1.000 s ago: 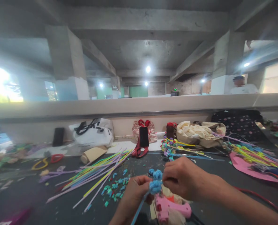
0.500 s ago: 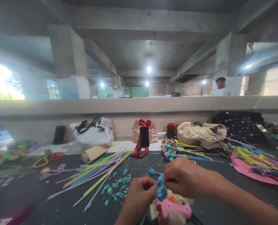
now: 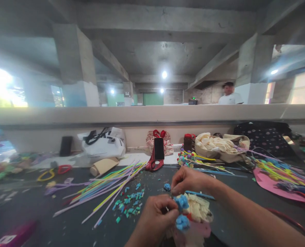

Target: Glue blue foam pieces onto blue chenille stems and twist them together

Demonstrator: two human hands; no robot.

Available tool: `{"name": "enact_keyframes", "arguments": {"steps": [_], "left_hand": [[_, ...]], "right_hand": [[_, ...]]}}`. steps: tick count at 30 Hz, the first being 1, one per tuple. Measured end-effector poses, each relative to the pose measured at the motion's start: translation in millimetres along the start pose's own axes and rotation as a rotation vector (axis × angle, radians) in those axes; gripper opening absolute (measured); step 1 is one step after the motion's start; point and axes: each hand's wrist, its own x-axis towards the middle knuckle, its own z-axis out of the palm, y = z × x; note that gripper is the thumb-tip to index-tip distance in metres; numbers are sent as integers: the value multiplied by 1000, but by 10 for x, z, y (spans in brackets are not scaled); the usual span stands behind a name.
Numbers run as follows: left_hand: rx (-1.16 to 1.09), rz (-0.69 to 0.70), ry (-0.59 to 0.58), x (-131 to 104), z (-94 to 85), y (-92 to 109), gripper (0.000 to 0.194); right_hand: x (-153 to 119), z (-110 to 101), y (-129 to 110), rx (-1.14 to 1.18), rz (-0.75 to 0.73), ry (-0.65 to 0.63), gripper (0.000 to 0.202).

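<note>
Near the bottom centre, my left hand (image 3: 159,218) is closed in a pinch on a fluffy light-blue piece (image 3: 182,203). A second blue puff (image 3: 182,223) sits just below it, beside my left fingertips. Above, my right hand (image 3: 187,180) has its fingers pressed together near a small dark-blue ball (image 3: 167,187); what they hold is hidden. A blue stem (image 3: 200,195) extends to the right under my right wrist. Behind the puffs lie a pink tool (image 3: 200,229), partly covered, and cream-coloured material (image 3: 199,207).
Cut bits (image 3: 129,202) and long coloured stems (image 3: 111,192) lie on the dark table, left of my hands. A phone (image 3: 159,149) leans at the back near a white bag (image 3: 103,145). Pink sheet (image 3: 276,187) with stems lies right. A person (image 3: 229,94) stands beyond the partition.
My right hand has moved left, towards my left fingertips. The blue puffs now show apart, one above the other. The person beyond the partition has shifted left.
</note>
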Motion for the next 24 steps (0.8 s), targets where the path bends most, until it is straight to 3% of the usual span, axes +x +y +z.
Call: {"name": "enact_keyframes", "arguments": {"steps": [5,10,14,24], "left_hand": [[-225,-15,79,28,-20,-3,14],[-371,-159,202,82,-46,-14,18],[-429,-235,288,123,-43,-42,24],[-474,-257,285,201,-118,-149,29]], "right_hand": [[-84,150,252,128,31,94,14],[-245,254,295,184,-38,250,17],[-272,331,304,214,-119,304,18],[-178,419,332,376,-215,357,24]]}}
